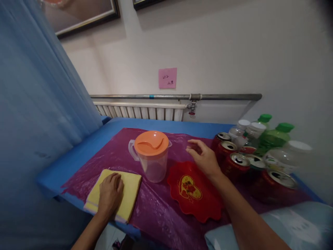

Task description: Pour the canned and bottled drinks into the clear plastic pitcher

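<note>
My left hand (111, 190) rests on a folded yellow cloth (131, 194), its fingers curled in loosely with nothing seen in them. In the air above the far right edge of a red scalloped tray (179, 198) is my right hand (204, 158), thumb and fingers curved and apart, holding nothing. A clear plastic pitcher (154, 168) with an orange lid (151, 142) stands upright between my hands. Its handle points left and its spout points right. The tray lies flat to the right of the pitcher and bears a yellow heart design.
Several opened drink cans (238, 163) and plastic bottles (275, 135) stand close together at the right. A purple plastic sheet (161, 215) covers part of the blue table (203, 128). A blue curtain (39, 86) hangs at left; a radiator (145, 111) runs along the wall.
</note>
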Demonstrator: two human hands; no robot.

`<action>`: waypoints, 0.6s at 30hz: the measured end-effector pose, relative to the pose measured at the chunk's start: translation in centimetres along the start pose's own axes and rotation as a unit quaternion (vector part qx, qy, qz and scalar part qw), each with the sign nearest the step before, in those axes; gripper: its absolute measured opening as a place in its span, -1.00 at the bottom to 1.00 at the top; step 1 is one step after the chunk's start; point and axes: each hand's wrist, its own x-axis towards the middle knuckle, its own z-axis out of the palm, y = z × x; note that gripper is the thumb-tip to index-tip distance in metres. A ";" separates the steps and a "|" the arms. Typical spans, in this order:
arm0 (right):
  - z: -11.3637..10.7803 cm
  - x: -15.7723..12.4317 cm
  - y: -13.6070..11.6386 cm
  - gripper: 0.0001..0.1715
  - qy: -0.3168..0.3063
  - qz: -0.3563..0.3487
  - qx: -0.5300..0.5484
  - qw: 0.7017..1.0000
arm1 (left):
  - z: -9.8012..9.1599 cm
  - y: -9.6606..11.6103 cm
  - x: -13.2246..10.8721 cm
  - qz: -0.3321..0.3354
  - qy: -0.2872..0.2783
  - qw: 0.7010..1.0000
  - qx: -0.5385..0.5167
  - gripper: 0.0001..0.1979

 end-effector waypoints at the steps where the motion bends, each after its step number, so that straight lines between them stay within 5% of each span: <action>1: -0.1 -0.1 0.7 -0.71 -0.002 0.011 0.011 1.000 | 0.0 0.0 0.0 0.003 -0.001 1.000 0.005 -0.62; 10: -0.2 -0.9 1.9 -0.75 -0.035 0.001 -0.026 0.999 | -0.9 1.0 0.3 0.016 -0.013 1.000 0.022 -0.59; 18: 0.1 -1.4 2.6 -0.71 -0.087 -0.006 -0.105 0.991 | -1.1 -0.3 0.8 -0.016 -0.094 0.995 0.037 -0.51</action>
